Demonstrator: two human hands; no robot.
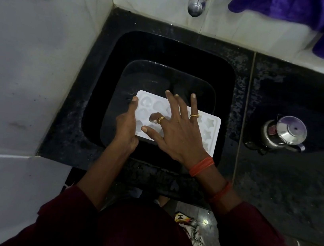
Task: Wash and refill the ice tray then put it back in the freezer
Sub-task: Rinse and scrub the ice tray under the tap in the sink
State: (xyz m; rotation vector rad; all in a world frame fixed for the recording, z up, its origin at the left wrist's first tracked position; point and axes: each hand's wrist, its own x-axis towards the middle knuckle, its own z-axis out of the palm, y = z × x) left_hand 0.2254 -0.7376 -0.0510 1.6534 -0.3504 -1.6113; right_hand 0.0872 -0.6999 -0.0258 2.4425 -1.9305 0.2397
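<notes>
Left of centre, the left hand [127, 124] grips the edge of the white ice tray [210, 127], which lies in the black sink [225, 90]. The right hand [178, 133] is spread wide on it; best to rub every mould while that grip steadies the tray.

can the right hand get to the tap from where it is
Probably yes. The right hand lies spread over the ice tray, gripping nothing, and the space up to the tap over the sink looks free. The left hand holds the tray's edge.
</notes>
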